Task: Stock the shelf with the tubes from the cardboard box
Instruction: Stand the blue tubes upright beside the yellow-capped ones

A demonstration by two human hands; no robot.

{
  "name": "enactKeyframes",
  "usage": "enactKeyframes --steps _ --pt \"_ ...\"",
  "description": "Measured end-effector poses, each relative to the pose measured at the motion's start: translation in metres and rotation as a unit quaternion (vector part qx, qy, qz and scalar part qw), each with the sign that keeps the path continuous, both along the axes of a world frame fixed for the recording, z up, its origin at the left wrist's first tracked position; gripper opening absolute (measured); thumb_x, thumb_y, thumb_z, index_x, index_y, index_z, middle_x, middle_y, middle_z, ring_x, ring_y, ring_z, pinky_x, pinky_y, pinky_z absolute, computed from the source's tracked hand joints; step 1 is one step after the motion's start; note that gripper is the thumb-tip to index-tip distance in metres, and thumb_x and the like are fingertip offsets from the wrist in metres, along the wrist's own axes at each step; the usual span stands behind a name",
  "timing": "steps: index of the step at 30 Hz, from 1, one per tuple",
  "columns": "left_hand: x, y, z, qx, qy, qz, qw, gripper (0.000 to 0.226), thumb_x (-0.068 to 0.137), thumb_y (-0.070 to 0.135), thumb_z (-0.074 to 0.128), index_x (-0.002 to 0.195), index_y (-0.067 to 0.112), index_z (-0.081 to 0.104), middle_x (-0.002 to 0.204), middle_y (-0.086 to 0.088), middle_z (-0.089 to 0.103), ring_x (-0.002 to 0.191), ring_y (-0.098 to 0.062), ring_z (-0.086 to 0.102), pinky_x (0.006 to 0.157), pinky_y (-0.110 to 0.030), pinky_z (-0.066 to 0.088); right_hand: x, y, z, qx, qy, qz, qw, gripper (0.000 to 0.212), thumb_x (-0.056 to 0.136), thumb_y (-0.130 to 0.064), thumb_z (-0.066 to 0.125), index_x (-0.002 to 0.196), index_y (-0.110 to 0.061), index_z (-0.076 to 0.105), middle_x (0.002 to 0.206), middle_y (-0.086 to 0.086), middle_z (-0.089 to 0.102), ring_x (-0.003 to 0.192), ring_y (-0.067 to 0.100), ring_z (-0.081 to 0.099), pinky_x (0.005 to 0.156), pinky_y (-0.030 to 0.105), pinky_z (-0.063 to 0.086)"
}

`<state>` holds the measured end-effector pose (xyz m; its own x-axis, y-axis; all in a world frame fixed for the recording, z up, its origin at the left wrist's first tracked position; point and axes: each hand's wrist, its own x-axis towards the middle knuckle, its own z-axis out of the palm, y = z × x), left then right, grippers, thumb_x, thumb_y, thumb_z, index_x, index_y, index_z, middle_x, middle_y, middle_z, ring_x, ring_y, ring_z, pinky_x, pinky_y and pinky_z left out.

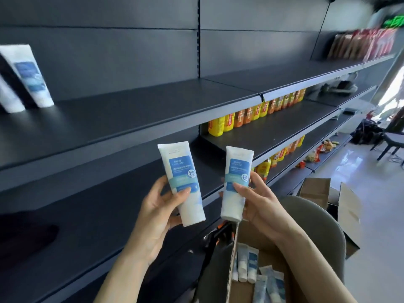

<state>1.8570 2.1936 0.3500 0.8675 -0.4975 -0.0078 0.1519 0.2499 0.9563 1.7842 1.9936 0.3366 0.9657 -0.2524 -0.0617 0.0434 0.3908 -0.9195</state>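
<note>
Left tube point(181, 169) and right tube point(237, 169), both white with blue labels, are held upright side by side in front of the dark shelf point(131, 119), crimped ends up. The left tube is gripped low on its body by the left hand point(153, 213), the thumb laid across the label and the fingers curled behind. The right tube is grasped round its lower half by the right hand point(260, 204), with one digit across the label (its cap end hangs just above a flap of the box). Loose tubes point(242, 265) are seen in the open cardboard box point(232, 270) below the right forearm. Two shelved tubes point(32, 77) are stood, tilted, at the far left of the upper board, well apart from both hands. Yellow and orange bottles point(240, 117) are lined up on the lower boards.
</note>
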Motion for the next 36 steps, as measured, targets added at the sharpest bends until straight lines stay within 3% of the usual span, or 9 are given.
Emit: enactKeyframes --steps 4,10,16,21,24,28,30,33,36 --pt "0.000 0.043 0.019 -0.003 -0.031 0.035 0.999 0.053 0.068 0.017 0.078 0.118 0.019 0.059 0.102 -0.003 0.072 0.087 -0.016 0.069 0.057 -0.024 0.053 0.013 0.034 0.023 -0.006 -0.040 0.026 0.999 0.085 0.046 -0.043 0.090 0.120 -0.025 0.053 0.108 0.005 0.071 0.096 0.026 0.069 0.064 0.037 0.057" --pt "0.011 0.114 0.055 -0.017 -0.082 0.099 0.992 0.042 0.071 0.018 0.067 0.112 0.022 0.062 0.102 -0.002 0.071 0.086 -0.015 0.069 0.055 -0.025 0.053 0.036 0.101 0.059 -0.011 -0.076 0.050 0.996 0.052 0.072 -0.025 0.067 0.121 -0.023 0.052 0.112 0.008 0.069 0.098 0.028 0.068 0.069 0.043 0.058" --pt "0.026 0.184 0.078 -0.042 -0.110 0.162 0.980 0.045 0.074 0.016 0.065 0.118 0.022 0.060 0.111 -0.005 0.069 0.097 -0.020 0.067 0.060 -0.029 0.055 0.071 0.165 0.092 0.012 -0.122 0.093 0.988 0.044 0.079 -0.021 0.061 0.122 -0.023 0.055 0.114 0.006 0.067 0.098 0.024 0.068 0.075 0.044 0.058" --pt "0.032 0.232 0.096 -0.044 -0.146 0.202 0.967 0.061 0.063 0.031 0.082 0.121 0.027 0.060 0.116 0.000 0.068 0.103 -0.016 0.066 0.063 -0.027 0.055 0.103 0.214 0.108 0.030 -0.140 0.121 0.982 0.044 0.080 -0.020 0.061 0.123 -0.016 0.054 0.108 0.006 0.070 0.097 0.024 0.069 0.067 0.036 0.057" --pt "0.032 0.256 0.105 -0.042 -0.158 0.232 0.959 0.047 0.071 0.019 0.071 0.116 0.027 0.062 0.112 0.001 0.069 0.102 -0.017 0.066 0.062 -0.030 0.056 0.127 0.235 0.113 0.058 -0.139 0.126 0.980 0.043 0.082 -0.020 0.062 0.124 -0.016 0.053 0.104 0.005 0.071 0.098 0.024 0.069 0.068 0.034 0.058" --pt "0.033 0.278 0.114 -0.014 -0.177 0.255 0.950 0.058 0.066 0.026 0.080 0.121 0.027 0.060 0.112 0.000 0.070 0.101 -0.019 0.067 0.064 -0.031 0.057 0.167 0.251 0.118 0.079 -0.129 0.129 0.980 0.037 0.088 -0.014 0.060 0.124 -0.015 0.052 0.111 0.011 0.068 0.099 0.026 0.068 0.077 0.042 0.059" --pt "0.037 0.282 0.115 -0.003 -0.184 0.272 0.944 0.059 0.067 0.026 0.079 0.122 0.027 0.059 0.112 -0.001 0.070 0.101 -0.019 0.067 0.064 -0.030 0.056 0.191 0.255 0.122 0.068 -0.130 0.126 0.981 0.036 0.089 -0.011 0.060 0.125 -0.013 0.050 0.116 0.014 0.065 0.101 0.029 0.066 0.076 0.043 0.059" --pt "0.048 0.276 0.116 -0.001 -0.192 0.291 0.937 0.048 0.077 0.017 0.064 0.124 0.025 0.058 0.113 0.000 0.069 0.103 -0.020 0.067 0.069 -0.033 0.056 0.230 0.255 0.127 0.021 -0.144 0.115 0.983 0.035 0.091 -0.007 0.058 0.124 -0.009 0.046 0.111 0.013 0.062 0.096 0.027 0.065 0.063 0.037 0.056" --pt "0.060 0.269 0.119 0.000 -0.198 0.305 0.931 0.047 0.078 0.015 0.063 0.124 0.023 0.057 0.114 -0.001 0.069 0.104 -0.022 0.066 0.075 -0.038 0.057 0.274 0.246 0.131 -0.035 -0.166 0.102 0.980 0.030 0.091 0.000 0.057 0.116 -0.010 0.045 0.104 0.007 0.060 0.094 0.025 0.062 0.068 0.041 0.055"
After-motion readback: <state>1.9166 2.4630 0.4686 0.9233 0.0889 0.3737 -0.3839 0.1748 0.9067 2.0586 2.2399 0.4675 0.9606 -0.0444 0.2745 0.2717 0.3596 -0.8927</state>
